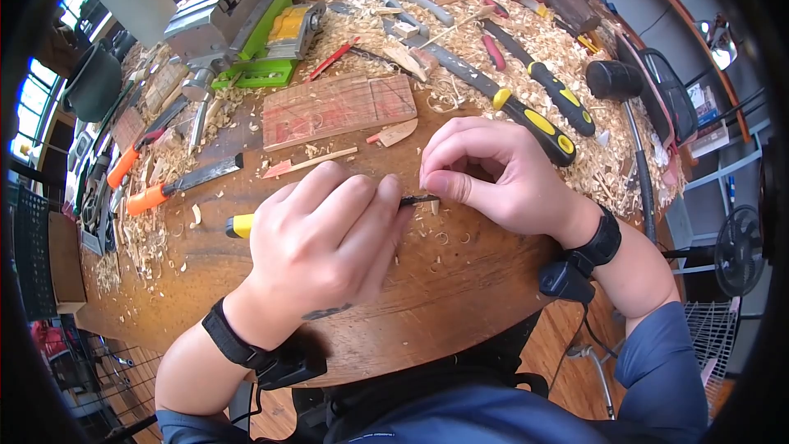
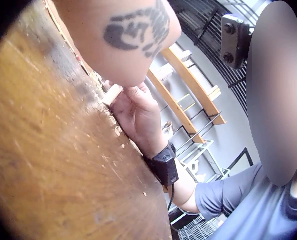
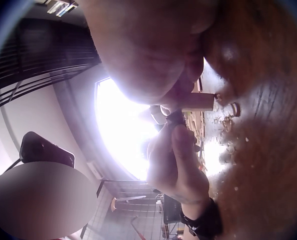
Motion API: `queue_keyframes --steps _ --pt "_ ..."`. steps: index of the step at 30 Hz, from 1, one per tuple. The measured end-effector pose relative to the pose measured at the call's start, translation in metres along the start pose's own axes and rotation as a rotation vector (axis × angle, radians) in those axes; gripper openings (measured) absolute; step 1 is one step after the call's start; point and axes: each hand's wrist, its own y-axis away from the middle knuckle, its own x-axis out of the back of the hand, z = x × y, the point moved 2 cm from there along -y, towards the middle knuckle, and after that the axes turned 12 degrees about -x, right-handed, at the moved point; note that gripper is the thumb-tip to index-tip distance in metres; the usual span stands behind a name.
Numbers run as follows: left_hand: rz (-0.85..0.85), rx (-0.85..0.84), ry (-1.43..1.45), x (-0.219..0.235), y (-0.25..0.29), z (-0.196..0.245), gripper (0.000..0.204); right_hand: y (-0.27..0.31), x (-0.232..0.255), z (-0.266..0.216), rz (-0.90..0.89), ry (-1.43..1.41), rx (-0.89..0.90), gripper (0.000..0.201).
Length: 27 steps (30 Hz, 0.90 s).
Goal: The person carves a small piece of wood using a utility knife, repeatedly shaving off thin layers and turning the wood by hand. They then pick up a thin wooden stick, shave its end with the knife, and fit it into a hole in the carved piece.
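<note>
My left hand (image 1: 316, 226) grips a slim dark tool (image 1: 417, 199) with a yellow-and-black handle (image 1: 240, 226); the handle's end shows left of the fist and the dark tip shows beyond the fingers at right. Close by, my right hand (image 1: 505, 173) pinches a small pale wooden piece (image 1: 435, 207) between thumb and fingers, right at the dark tip. In the right wrist view that wooden piece (image 3: 201, 102) sticks out from the fingers, with the left hand (image 3: 173, 160) just below. Most of the piece is hidden by the fingers in the head view.
Beyond the hands lie a red-marked wooden board (image 1: 339, 111), a small knife-shaped wooden piece (image 1: 394, 133) and a thin wooden stick (image 1: 312, 162). Orange-handled chisels (image 1: 185, 184) are at left, near a green vise (image 1: 255, 74). Yellow-and-black-handled tools (image 1: 534, 123), a mallet (image 1: 615, 80) and shavings spread across the right.
</note>
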Motion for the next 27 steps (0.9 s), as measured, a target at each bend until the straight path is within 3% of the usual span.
queue_keyframes --steps 4,7,16,22,27 --pt "0.010 -0.010 0.009 0.0001 -0.0005 0.0010 0.029 0.0002 0.0010 -0.0014 0.022 -0.008 -0.005 0.007" --pt "-0.068 0.032 0.054 0.0026 -0.0004 0.0042 0.032 0.0009 0.0035 -0.0053 -0.036 -0.016 -0.083 0.005" --pt "-0.210 0.009 0.055 -0.0050 0.0049 0.0087 0.029 0.0010 0.0029 -0.0033 -0.013 -0.027 -0.097 0.005" --pt "-0.149 0.038 0.052 0.0007 0.0004 0.0057 0.030 0.0007 0.0027 -0.0041 -0.040 -0.013 -0.067 0.006" --pt "0.046 0.003 -0.014 -0.0012 -0.0018 0.0006 0.028 -0.0004 0.0038 -0.0036 -0.056 -0.020 -0.060 0.006"
